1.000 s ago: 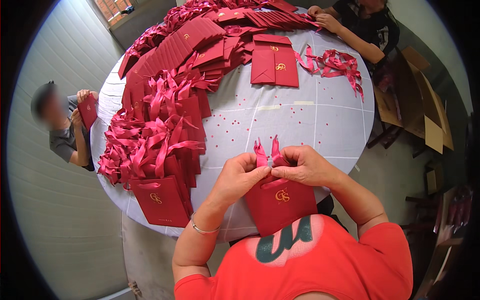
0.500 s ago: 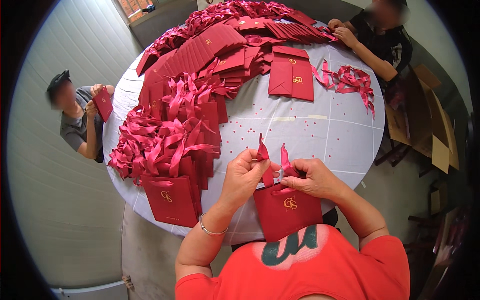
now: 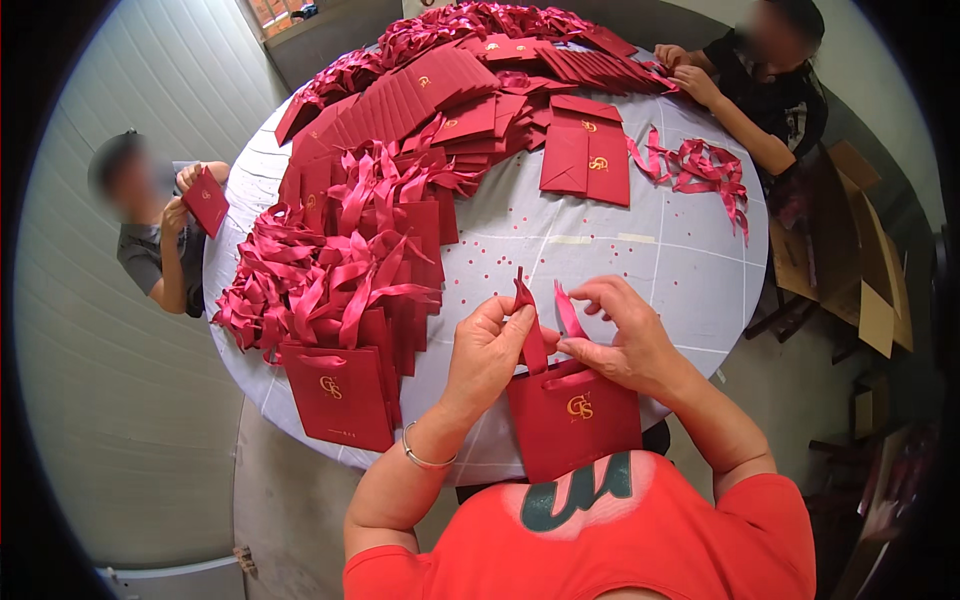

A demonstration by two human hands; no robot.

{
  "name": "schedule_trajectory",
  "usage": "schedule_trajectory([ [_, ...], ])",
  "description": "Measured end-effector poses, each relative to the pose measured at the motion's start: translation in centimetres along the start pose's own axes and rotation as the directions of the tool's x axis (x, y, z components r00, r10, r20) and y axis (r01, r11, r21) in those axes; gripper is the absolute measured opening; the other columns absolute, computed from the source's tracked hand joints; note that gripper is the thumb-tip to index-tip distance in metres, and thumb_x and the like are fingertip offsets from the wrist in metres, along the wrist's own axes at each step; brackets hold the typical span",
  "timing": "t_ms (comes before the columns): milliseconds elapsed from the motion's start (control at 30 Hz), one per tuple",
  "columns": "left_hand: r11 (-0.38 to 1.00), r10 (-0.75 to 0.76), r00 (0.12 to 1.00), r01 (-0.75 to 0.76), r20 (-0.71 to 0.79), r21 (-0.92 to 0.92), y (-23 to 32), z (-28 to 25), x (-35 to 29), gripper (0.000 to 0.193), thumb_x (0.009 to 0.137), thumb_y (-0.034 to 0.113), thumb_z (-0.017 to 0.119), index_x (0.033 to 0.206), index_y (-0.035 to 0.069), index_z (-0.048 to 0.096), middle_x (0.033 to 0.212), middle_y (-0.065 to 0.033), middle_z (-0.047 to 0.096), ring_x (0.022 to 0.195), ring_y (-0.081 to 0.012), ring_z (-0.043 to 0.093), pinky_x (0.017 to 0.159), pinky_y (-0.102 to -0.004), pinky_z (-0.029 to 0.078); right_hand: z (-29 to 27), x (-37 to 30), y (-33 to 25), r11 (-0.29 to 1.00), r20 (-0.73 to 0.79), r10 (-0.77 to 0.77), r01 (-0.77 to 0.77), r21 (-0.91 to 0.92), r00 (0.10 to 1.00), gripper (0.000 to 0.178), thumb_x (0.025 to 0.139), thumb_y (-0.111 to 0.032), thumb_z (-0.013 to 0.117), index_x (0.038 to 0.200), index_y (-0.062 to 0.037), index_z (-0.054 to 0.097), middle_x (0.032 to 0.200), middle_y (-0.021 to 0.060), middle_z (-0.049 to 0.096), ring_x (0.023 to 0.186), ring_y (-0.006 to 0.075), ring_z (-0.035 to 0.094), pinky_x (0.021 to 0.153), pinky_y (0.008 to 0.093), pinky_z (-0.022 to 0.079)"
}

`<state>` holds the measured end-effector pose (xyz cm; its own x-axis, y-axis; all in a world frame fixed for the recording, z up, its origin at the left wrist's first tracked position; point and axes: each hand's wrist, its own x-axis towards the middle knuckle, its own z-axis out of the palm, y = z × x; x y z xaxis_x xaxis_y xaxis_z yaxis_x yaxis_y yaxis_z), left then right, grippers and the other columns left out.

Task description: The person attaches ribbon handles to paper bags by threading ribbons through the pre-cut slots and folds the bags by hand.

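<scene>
left hand (image 3: 487, 345) pinches one ribbon (image 3: 531, 335) end, right hand (image 3: 622, 335) pinches the other | bag (image 3: 572, 420) hangs just below both grips at table (image 3: 600, 250) edge | judged: keep ends even, pull snug | bag flat; contents can't tell | finished bags (image 3: 340, 390) left of grip

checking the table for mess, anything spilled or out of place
Small red specks lie scattered over the grey tablecloth, like punched-out bits. A loose tangle of red ribbons sprawls near the far right edge.
</scene>
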<state>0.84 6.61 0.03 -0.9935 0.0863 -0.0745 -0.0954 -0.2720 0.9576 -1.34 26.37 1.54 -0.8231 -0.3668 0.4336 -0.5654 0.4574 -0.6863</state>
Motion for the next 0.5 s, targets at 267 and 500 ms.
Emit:
schedule_trajectory([
  [267,0.999,0.012,1.0,-0.011,-0.015,0.051,-0.4,-0.6,-0.4,0.015,0.102,0.012,0.05,0.104,-0.001,0.058,0.087,-0.007,0.067,0.072,-0.0122,0.067,0.06,-0.0238,0.057,2.2,3.3,-0.6,0.993,0.073,-0.111,0.107,0.05,0.991,0.024,0.078,-0.021,0.078,0.093,-0.0041,0.069,0.085,0.0106,0.063,0.069,0.0245,0.062,0.062,0.0346,0.051],
  [500,0.993,0.074,0.997,-0.076,0.03,0.096,-1.2,-1.1,0.1,0.025,0.103,0.024,0.053,0.1,-0.001,0.058,0.088,-0.0103,0.07,0.074,-0.0179,0.071,0.062,-0.0283,0.061,2.1,4.7,-0.4,0.997,0.169,-0.028,0.015,0.078,0.985,0.032,0.082,-0.035,0.076,0.085,-0.0032,0.069,0.078,0.0122,0.066,0.068,0.0256,0.064,0.061,0.0367,0.051],
])
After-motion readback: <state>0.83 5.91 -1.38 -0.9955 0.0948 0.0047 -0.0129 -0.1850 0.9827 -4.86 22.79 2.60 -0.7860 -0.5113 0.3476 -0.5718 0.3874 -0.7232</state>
